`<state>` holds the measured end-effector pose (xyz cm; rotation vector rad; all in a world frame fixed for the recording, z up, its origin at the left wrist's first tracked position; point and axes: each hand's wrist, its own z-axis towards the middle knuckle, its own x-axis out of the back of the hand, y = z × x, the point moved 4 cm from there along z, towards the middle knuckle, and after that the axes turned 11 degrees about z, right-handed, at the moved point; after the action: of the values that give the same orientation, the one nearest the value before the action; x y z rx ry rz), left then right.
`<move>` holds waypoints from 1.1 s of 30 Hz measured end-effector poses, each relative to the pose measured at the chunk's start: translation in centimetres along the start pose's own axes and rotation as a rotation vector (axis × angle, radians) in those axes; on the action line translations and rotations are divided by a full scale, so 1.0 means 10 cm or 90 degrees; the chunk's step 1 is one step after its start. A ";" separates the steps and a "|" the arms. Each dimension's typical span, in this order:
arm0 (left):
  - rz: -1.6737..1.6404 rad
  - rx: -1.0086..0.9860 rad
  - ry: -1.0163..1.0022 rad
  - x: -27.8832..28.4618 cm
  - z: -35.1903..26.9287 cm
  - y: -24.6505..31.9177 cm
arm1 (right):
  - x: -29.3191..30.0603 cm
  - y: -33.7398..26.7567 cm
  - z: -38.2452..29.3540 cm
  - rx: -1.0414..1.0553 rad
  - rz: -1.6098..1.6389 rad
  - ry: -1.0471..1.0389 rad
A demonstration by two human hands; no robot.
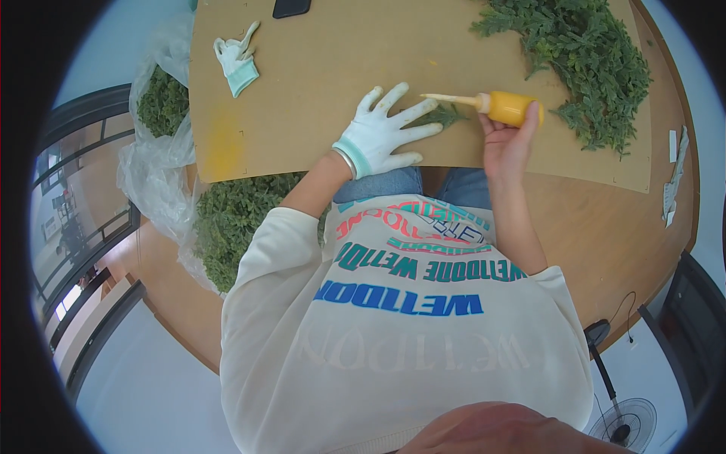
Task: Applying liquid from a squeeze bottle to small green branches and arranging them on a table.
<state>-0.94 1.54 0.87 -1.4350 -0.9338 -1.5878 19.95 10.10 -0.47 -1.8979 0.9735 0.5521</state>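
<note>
My left hand [391,127], in a white knit glove with a mint cuff, lies spread over the brown board [340,51] near its front edge. Partly under its fingers is a small green artificial sprig [445,116]; whether the fingers pin it is hidden. My bare right hand [507,139] grips a yellow bottle [507,108], held sideways. Its long, pale, tapered nozzle [451,99] points left, and the tip is close to the gloved index finger.
A pile of green artificial foliage [590,68] covers the board's right side. A loose glove [235,59] and a dark phone-like object [291,7] lie on the left half. Clear plastic bags [156,164] and more foliage [238,227] stand at left. A fan [624,428] is behind right.
</note>
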 end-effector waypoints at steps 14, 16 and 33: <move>0.001 -0.026 -0.030 -0.01 0.02 -0.01 | -0.06 -0.49 0.00 0.300 -0.261 -0.026; 0.007 -0.021 -0.037 -0.01 0.01 -0.01 | -0.06 -0.44 -0.01 0.274 -0.274 -0.007; -0.017 -0.003 -0.042 0.01 0.03 0.00 | -0.02 -0.53 0.03 0.346 -0.346 0.024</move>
<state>-0.85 1.80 1.05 -1.4920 -0.9919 -1.5719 24.12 11.91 2.24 -1.5763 0.5154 -0.0714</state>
